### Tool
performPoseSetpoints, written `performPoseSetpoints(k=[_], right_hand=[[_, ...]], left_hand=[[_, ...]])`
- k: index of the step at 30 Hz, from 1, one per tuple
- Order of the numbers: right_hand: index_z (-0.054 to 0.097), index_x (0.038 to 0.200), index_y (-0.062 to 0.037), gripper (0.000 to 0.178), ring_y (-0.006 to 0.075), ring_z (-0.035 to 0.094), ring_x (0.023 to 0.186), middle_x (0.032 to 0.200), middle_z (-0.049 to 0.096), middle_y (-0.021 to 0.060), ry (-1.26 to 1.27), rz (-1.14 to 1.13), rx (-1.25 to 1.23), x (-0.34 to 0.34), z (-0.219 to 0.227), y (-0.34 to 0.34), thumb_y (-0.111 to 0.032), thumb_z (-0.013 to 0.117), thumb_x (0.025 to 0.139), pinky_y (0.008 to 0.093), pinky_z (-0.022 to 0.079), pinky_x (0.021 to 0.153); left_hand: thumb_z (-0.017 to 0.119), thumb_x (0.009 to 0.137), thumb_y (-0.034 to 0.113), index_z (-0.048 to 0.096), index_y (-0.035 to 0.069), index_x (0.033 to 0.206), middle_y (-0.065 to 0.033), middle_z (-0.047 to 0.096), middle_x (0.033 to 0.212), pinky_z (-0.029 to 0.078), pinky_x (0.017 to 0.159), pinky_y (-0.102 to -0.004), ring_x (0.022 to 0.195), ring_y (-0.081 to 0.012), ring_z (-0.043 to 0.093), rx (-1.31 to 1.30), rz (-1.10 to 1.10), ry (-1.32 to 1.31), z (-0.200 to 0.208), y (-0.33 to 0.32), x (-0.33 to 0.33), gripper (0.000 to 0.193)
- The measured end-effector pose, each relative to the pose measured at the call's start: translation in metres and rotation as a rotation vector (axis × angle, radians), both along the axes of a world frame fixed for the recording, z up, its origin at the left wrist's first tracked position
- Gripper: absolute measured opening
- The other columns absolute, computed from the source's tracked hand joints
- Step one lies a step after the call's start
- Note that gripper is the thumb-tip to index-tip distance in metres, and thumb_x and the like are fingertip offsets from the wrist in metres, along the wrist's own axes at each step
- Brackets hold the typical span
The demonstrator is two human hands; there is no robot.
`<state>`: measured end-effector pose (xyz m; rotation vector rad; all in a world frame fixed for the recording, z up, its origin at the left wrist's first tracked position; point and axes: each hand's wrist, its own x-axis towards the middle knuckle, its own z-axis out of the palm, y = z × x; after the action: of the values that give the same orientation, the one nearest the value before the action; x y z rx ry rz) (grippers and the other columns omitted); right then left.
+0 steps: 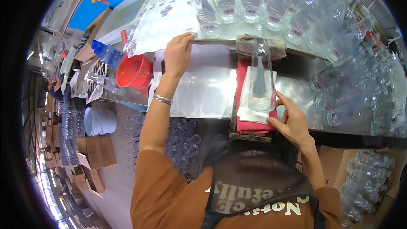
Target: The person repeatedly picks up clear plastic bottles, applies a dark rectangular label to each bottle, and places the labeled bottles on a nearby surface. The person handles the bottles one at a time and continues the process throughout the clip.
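Observation:
A clear glass bottle [262, 78] lies on a wooden cradle [251, 137], over folded white cloth and red cloth [253, 128]. Its neck rests on a worn padded block [276, 47]. Beside the bottle's base is my right hand [292, 121], thumb and fingers apart; the fingertips are at the glass, but I cannot tell how firmly they touch. My left hand [178, 55], with a bracelet on its wrist, reaches to the lower right edge of a white sheet with printed patches [163, 21]. Its fingers are bent together there, and what they pinch is hidden.
Clear bottles [250, 2] stand crowded at the back and right. A red bowl [135, 71] and blue-topped plastic bottle [109, 54] sit at the left. Below are a white bucket [100, 121], cardboard boxes [96, 152] and more glassware [181, 144]. A metal tray [203, 89] lies before me.

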<state>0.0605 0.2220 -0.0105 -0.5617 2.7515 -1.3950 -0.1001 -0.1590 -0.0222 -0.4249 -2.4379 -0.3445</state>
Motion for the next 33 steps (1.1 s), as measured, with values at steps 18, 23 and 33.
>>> performPoseSetpoints(k=[18, 23, 33], right_hand=[[0.056, 0.134, -0.0035, 0.061, 0.0263, 0.063, 0.063, 0.093, 0.064, 0.0115, 0.223, -0.056, 0.094, -0.006, -0.014, -0.012, -0.012, 0.078, 0.078, 0.0378, 0.051, 0.058], [0.056, 0.136, -0.0034, 0.062, 0.0240, 0.059, 0.059, 0.094, 0.065, 0.0116, 0.221, -0.033, 0.014, -0.009, -0.018, -0.008, -0.008, 0.078, 0.078, 0.0363, 0.049, 0.056], [0.060, 0.133, -0.0009, 0.045, 0.0018, 0.049, 0.061, 0.110, 0.067, 0.0019, -0.214, 0.054, -0.202, -0.032, -0.003, 0.017, -0.012, 0.071, 0.090, 0.0224, 0.041, 0.054]], left_hand=[[0.077, 0.084, 0.032, 0.050, 0.007, 0.146, -0.0218, 0.032, 0.159, 0.021, 0.119, -0.0568, 0.149, -0.0381, 0.029, 0.069, -0.350, -0.352, 0.039, 0.177, 0.147, 0.072], [0.071, 0.089, 0.037, 0.055, 0.018, 0.145, -0.0208, 0.027, 0.163, 0.016, 0.119, -0.0597, 0.152, -0.0424, 0.020, 0.088, -0.412, -0.377, 0.028, 0.172, 0.154, 0.062], [0.071, 0.090, 0.026, 0.053, 0.018, 0.146, -0.0222, 0.029, 0.160, 0.018, 0.119, -0.0586, 0.150, -0.0394, 0.025, 0.225, -0.313, -0.351, 0.012, 0.162, 0.111, 0.060]])
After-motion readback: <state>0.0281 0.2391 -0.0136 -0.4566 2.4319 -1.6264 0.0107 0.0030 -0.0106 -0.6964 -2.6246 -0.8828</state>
